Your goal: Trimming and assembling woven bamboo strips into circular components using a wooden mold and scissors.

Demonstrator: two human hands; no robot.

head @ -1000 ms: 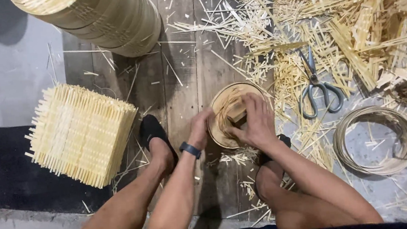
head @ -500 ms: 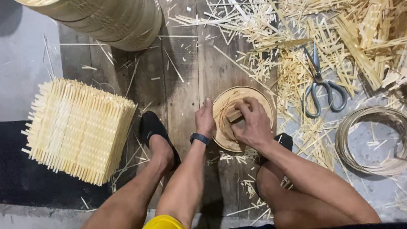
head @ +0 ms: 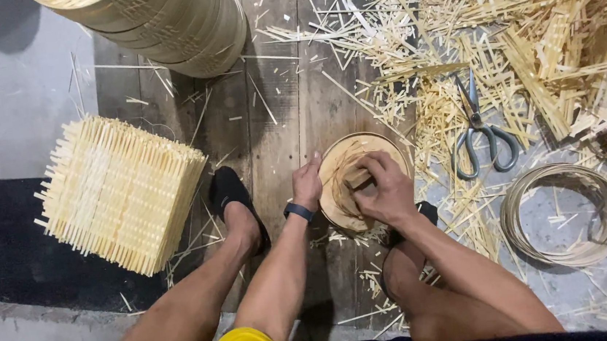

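Shifted a little since the earlier frames: right hand [head: 386,191] now bunched over a small pale wooden block [head: 357,177] and pressing it into the round shallow bamboo tray [head: 389,148], where before the fingers lay spread across the tray's middle. Left hand [head: 308,185] unmoved at the tray's left rim, fingers together and curled against the edge, black band at the wrist [head: 298,212].

Tray flat on the dark plank floor [head: 277,121], open face up, between the two bare knees; circular, so no long axis to speak of. Block's long side running roughly left to right across the tray, only one end showing. Right fingers clamped on the block, knuckles up. Thin strips inside the tray mostly covered by both hands; weave pattern hard to make out.

Left of the tray: black shoe [head: 231,191], then a square stack of pale bamboo slat mats [head: 118,190] resting on a black mat [head: 2,241]. Above and left of the tray: stack of round bamboo steamer walls [head: 173,21], cut off by the top edge. Right of the tray: grey-handled scissors [head: 477,130], blades pointing away, lying among a litter of pale bamboo offcuts [head: 526,34]. Lower right of the tray: coiled thin bamboo hoops [head: 552,214], further hoops cut off at the right edge.
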